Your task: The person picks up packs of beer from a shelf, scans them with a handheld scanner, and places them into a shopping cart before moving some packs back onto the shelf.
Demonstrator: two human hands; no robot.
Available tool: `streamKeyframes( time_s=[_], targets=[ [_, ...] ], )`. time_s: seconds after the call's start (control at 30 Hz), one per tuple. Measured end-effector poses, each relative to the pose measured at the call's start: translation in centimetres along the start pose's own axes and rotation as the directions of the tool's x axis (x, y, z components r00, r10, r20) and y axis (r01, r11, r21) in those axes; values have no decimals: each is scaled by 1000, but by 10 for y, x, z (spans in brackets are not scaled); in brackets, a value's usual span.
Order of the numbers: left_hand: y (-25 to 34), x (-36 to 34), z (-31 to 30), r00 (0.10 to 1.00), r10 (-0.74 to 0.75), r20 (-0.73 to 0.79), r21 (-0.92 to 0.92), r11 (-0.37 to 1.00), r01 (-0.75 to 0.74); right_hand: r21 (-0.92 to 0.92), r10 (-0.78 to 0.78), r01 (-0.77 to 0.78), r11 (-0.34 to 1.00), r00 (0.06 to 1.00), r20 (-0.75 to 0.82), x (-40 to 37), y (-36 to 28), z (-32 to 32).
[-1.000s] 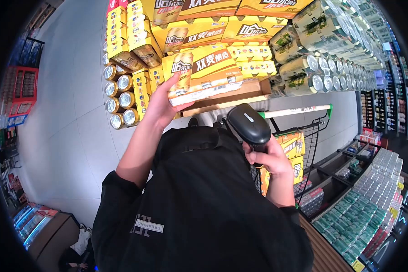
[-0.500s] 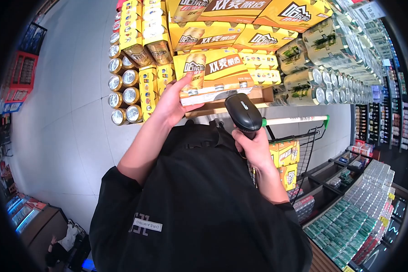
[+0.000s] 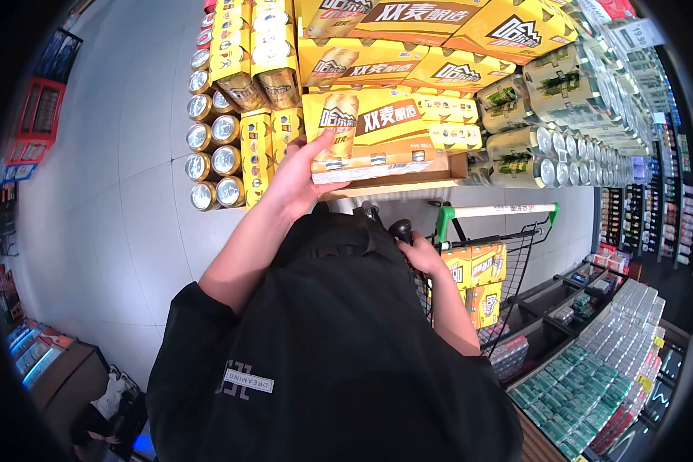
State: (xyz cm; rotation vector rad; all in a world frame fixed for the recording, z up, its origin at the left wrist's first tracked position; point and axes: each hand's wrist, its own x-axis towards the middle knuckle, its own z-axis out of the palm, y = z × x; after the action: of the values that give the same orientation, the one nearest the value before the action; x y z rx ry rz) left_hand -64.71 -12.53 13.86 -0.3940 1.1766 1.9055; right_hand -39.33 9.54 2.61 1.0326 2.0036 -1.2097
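Observation:
My left hand [image 3: 296,175] grips the lower left end of a yellow beer carton [image 3: 396,129], thumb across its printed front. The carton is tilted, so a strip of its underside with can ends and a white label shows. It is at the front of the stacked yellow beer packs [image 3: 369,65], above a cardboard tray edge [image 3: 446,169]. Low in front of my body, my right hand [image 3: 423,256] is closed around a black handheld barcode scanner [image 3: 400,229]. Much of the scanner is hidden by the hand and the black clothing.
A shopping cart [image 3: 508,209] with yellow beer packs [image 3: 477,281] stands at my right. Gold cans [image 3: 225,159] are stacked on the left, green-and-gold can packs [image 3: 523,154] on the right. Farther right are low bins [image 3: 523,319]. A seated person [image 3: 100,420] is at lower left.
My right hand has drawn the scanner down and back from the carton towards my body. My left hand keeps its hold on the carton, which is tilted slightly differently.

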Motion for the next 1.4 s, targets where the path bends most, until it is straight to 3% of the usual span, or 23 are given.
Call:
streamKeyframes(
  time_s=[0.03,0.1,0.13,0.2,0.23,0.3,0.37,0.4,0.43,0.5,0.57,0.63,0.7,0.77,0.83,0.9,0.93,0.97,1.1,1.23,1.37,1.4],
  targets=[
    [0,-2,1,1000,25,-5,16,1000,-25,-213,-66,53,976,996,-57,34,32,16],
    [-1,1,-2,1000,17,-4,12,1000,-17,-182,79,-95,979,993,-89,77,71,39],
    [-2,3,-3,1000,11,-1,7,1000,-11,-180,78,-94,979,993,-92,89,80,43],
    [-4,5,-5,1000,12,0,14,1000,-12,-262,146,-95,960,972,185,102,85,46],
    [-4,5,-6,1000,13,-3,18,1000,-13,-260,145,-94,961,972,183,104,85,47],
    [-5,5,-7,1000,23,-13,32,999,-22,-165,285,-254,953,938,200,110,80,47],
    [-6,4,-9,999,31,-27,40,999,-30,-86,92,-106,991,984,-154,93,46,35],
    [-7,4,-10,999,38,-20,38,999,-38,237,35,-3,972,991,-128,79,21,21],
    [-8,4,-10,999,43,-11,39,998,-42,538,-26,88,838,992,-123,62,-8,4],
    [-9,6,-13,999,36,-1,49,998,-36,816,-141,206,540,978,-154,25,-76,-26],
    [-9,7,-11,999,20,28,71,997,-22,848,-246,252,465,958,-150,5,-120,-50],
    [-9,3,-9,999,45,1,61,997,-45,843,-257,220,491,961,-101,5,-143,-65],
    [-13,4,-12,998,39,43,93,995,-43,737,-244,226,637,966,-85,2,-164,-71],
    [-15,6,-12,994,75,83,92,992,-83,671,-160,230,705,973,-165,-3,-177,-68],
    [-17,4,-10,993,55,105,132,989,-69,697,-143,228,680,973,-179,12,-170,-64],
    [-25,2,-11,988,140,71,193,969,-151,703,-195,261,661,965,-175,20,-161,-57],
    [-22,-7,-3,992,116,43,182,976,-122,692,-288,429,580,903,-318,26,-155,-48],
    [-29,-7,-8,994,89,68,204,974,-101,689,-280,424,588,906,-318,29,-142,-42],
    [-47,-18,-32,915,320,246,332,859,-390,747,-387,490,449,860,-332,-10,-110,-32],
    [-57,-28,-34,892,192,410,416,831,-370,853,-457,441,280,843,-285,-61,-60,-33],
    [-87,-30,18,779,4,627,472,794,-383,890,-290,441,119,872,-394,-110,0,-31],
    [-96,-26,27,765,-53,642,527,755,-390,895,-170,430,115,897,-409,-136,7,-37]
  ],
)
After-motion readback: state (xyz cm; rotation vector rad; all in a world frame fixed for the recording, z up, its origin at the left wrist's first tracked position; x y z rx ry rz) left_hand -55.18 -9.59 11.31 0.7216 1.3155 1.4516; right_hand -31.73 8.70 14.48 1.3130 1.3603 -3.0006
